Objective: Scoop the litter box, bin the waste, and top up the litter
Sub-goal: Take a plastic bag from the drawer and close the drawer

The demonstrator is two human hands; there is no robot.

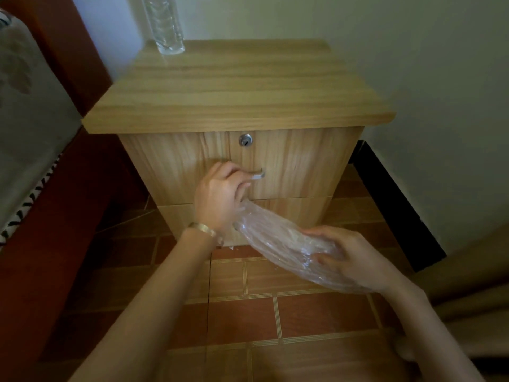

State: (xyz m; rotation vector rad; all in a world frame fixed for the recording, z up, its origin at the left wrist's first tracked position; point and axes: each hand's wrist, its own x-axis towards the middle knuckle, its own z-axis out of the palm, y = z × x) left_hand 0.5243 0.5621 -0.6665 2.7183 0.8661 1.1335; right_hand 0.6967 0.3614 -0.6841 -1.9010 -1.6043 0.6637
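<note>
One wooden cabinet (239, 106) with one keyhole lock (245, 140) stands on the tiled floor (248, 321), one clear bottle (165, 26) on top; no writing is readable. The left hand (220, 197) curls round the one metal drawer handle (257, 174). One clear plastic bag (278, 241) stretches between both hands, the right hand (349, 257) gripping its lower end.

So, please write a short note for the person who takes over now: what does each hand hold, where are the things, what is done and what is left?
Left hand: its fingers are curled on the metal handle of the top drawer, which looks closed, and it also holds one end of the clear plastic bag.
Right hand: holds the other end of the bag.
The cabinet has a clear bottle on top.
No litter box, scoop or bin is in view, so nothing shows as done. Left: scooping, binning, topping up.
</note>
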